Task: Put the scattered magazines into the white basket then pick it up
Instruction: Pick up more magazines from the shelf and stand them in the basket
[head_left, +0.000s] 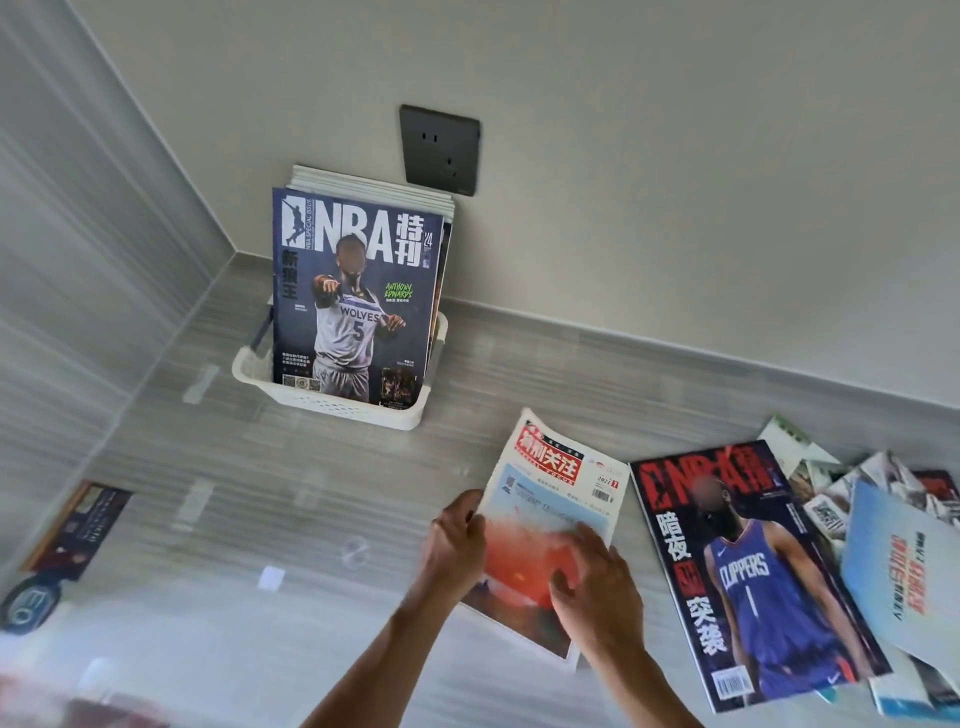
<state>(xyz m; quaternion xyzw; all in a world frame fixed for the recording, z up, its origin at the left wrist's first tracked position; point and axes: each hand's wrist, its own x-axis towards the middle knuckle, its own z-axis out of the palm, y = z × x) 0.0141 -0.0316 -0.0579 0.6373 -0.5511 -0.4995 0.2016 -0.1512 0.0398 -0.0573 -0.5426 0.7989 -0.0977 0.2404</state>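
— Where are your hands right now?

— Both are on the red-and-white magazine (550, 525), at about five o'clock from the white basket (332, 400). My left hand (457, 540) pinches its left edge, fingers curled round it. My right hand (597, 571) lies on the cover with fingers spread, pressing rather than clamping.

— And the basket?

— It sits against the wall near the corner, at eleven o'clock from my hands, well apart from them. Several magazines already stand in it, the dark blue basketball issue (353, 296) in front, leaning back toward the wall socket (440, 150).

— What worries you?

— The magazine is thin and floppy. Held by one edge, I judge it may sag or fan open on the way. The upright stack also rises well above the low rim, so a careless push could tip it or slide the light basket.

— Much left?

— Yes. The purple-jersey issue (748, 571) lies at three o'clock, with a loose pile (883, 545) overlapping beyond it. Glossy covers slip, so pulling one may drag others.
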